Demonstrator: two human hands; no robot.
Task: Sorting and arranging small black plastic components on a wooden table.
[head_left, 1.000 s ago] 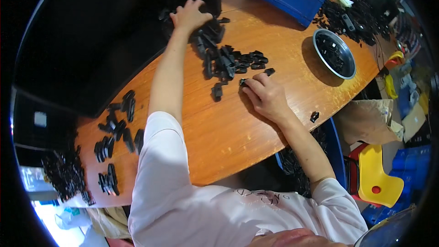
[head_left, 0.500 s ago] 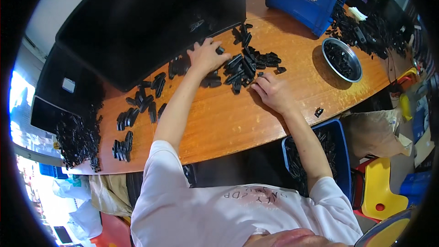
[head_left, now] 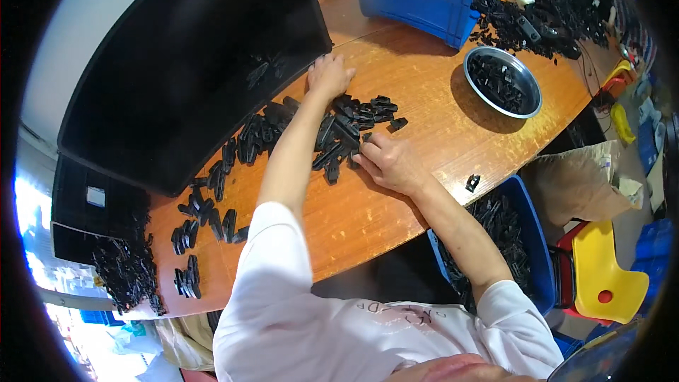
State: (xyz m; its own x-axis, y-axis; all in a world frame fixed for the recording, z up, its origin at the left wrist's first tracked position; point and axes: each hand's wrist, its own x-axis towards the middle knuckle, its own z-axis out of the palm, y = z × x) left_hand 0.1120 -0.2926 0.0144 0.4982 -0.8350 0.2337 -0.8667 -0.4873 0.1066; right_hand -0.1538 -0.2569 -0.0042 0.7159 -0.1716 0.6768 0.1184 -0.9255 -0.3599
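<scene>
left hand (head_left: 329, 76): fingers spread flat on black plastic parts (head_left: 353, 124) | right hand (head_left: 390, 163): grip loosely curled, fingertips touching near parts | tabletop (head_left: 424, 99)

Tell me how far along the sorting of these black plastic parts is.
Done: small rows laid out at the table's left, a metal bowl holding parts. In hand: left hand and right hand work the central pile. Left: most of that pile, plus the heap behind.

Left hand (head_left: 329, 76) outstretched, flat; right hand (head_left: 390, 163) palm-down, fingers curled.
</scene>
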